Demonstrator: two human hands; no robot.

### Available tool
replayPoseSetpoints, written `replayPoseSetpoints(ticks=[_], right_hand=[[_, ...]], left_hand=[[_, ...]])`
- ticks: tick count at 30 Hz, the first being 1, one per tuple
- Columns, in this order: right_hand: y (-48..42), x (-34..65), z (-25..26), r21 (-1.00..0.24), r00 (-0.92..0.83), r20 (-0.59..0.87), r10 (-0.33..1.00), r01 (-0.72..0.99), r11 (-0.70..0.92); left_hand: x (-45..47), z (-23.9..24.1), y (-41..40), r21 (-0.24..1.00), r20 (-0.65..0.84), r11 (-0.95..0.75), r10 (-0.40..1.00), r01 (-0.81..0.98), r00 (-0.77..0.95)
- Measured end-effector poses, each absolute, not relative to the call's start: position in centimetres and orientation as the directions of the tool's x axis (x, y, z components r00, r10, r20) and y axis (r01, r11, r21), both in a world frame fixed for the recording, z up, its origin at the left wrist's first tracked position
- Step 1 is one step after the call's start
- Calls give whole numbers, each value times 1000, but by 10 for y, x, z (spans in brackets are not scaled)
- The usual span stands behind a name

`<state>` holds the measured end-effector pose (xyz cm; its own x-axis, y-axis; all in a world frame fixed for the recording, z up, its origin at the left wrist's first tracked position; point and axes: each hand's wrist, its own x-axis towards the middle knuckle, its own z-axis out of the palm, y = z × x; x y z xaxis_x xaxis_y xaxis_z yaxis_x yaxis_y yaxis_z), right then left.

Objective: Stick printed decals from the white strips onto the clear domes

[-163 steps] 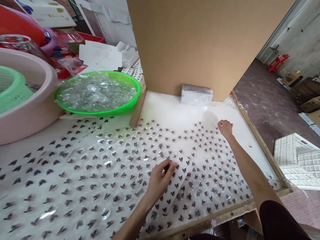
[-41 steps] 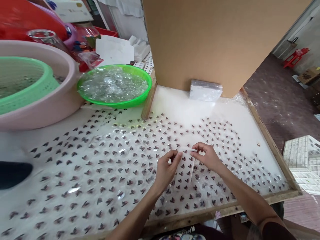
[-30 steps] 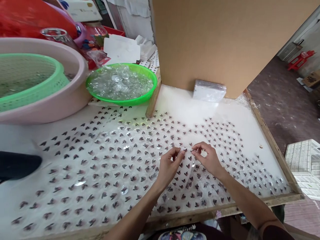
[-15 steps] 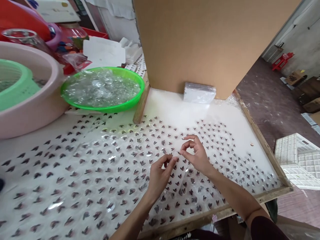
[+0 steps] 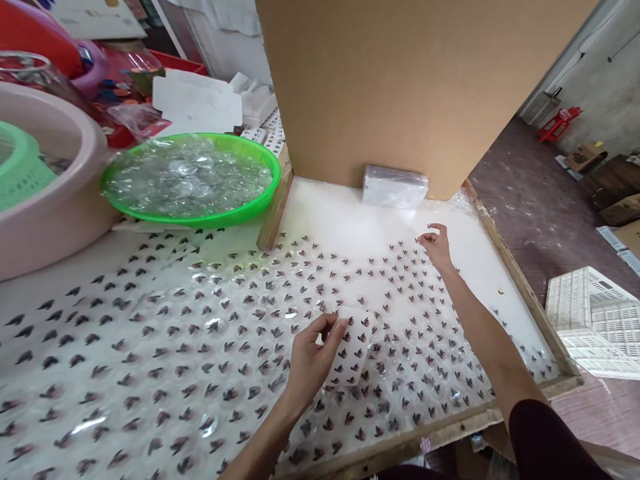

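My left hand [image 5: 313, 353] pinches the upper left edge of a white sticker sheet [image 5: 353, 353] between thumb and fingers. Small dark, leaf-like stickers stand in rows on that sheet. Farther off, my right hand [image 5: 436, 247] is over the far right part of the worktop, thumb and forefinger together at a tiny dark sticker [image 5: 417, 240]. Another finger is curled above them, with a dark speck at its tip. Around both hands, many clear round plastic pieces [image 5: 215, 325] lie spread out, most bearing the same dark mark.
A green basin [image 5: 240, 217] heaped with clear plastic pieces stands at the left, beside a pink tub [image 5: 75, 227]. A large cardboard box [image 5: 400, 87] rises at the back behind a wrapped white pack [image 5: 395, 188]. Wooden strips [image 5: 520, 273] edge the worktop. A white crate [image 5: 590, 320] sits at right.
My right hand has moved away from the sheet, forward and to the right. My left hand still holds the sheet, now more fully uncovered. The view has shifted slightly.
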<state>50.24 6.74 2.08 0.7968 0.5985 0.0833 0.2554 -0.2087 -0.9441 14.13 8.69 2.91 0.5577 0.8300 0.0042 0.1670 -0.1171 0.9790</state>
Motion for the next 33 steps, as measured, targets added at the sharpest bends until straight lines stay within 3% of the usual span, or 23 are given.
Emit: replayPoseSetpoints(ticks=[10,15,18,22,26,33], right_hand=[[88,514,2,-804,769,8,639,385,-453],[92,505,-3,-535,676,132,725,664,-522],[91,504,-2,-388,666,185,723,725,-569],[83,523,5,-470,750,202,630,638,-609],[73,547,11,-617,801,70,595,503,-605],[70,545,7,-570,785,-49,618,486,-662]], left_hand=[[142,25,89,971,16,-148,823,187,567],[142,27,90,970,17,-151,823,189,567],[141,28,90,972,5,-139,817,190,576],[140,29,89,973,4,-137,813,185,582],[140,31,89,970,6,-147,810,193,586],[141,31,90,969,3,-147,808,197,589]])
